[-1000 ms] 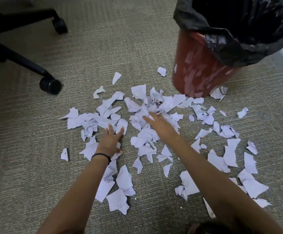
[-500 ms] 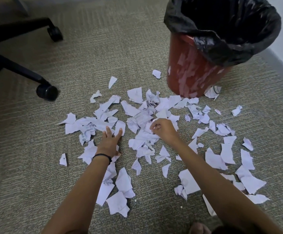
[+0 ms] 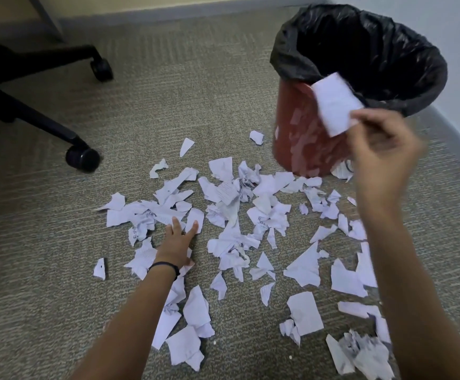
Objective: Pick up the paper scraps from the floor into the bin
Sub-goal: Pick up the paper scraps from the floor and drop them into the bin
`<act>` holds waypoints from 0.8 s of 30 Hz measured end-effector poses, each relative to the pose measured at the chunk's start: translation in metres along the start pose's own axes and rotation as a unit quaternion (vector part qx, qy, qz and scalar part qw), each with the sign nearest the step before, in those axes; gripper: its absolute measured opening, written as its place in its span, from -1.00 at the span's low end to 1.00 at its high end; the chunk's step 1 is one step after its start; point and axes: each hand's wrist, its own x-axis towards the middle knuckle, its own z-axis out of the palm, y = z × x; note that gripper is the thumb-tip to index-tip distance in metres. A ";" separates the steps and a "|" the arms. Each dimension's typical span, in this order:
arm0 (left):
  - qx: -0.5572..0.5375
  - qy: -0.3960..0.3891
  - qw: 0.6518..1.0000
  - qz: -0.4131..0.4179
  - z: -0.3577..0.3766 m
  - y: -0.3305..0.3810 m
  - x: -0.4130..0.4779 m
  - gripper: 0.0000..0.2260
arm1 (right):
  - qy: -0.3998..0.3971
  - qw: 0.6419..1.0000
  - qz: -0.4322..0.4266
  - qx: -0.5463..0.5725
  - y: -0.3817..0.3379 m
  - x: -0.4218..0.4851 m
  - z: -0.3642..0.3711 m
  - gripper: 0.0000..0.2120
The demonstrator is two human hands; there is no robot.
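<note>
We have our right hand [image 3: 382, 149] pinching a paper scrap [image 3: 334, 104] just in front of the near rim of the bin [image 3: 294, 127], its open mouth lying beyond the fingers, while our left hand [image 3: 178, 242] rests flat and spread on the floor [image 3: 223, 91] among the loose scraps [image 3: 261, 204].

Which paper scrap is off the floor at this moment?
The rectangular scrap pinched in the right hand, held up in front of the bin; the other scraps lie on the carpet.
</note>
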 end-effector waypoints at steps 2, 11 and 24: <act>0.000 0.001 1.000 -0.001 0.000 0.001 -0.001 -0.11 | 0.063 0.998 0.006 0.019 0.003 0.024 -0.009 -0.83; -0.005 -0.003 1.000 0.001 -0.001 0.002 -0.001 -0.11 | 0.023 0.994 -0.025 -0.106 0.037 0.022 -0.003 -0.73; 0.006 0.008 1.000 0.000 0.000 0.001 0.001 -0.12 | -0.502 0.811 0.052 -0.296 0.152 -0.113 0.056 -0.41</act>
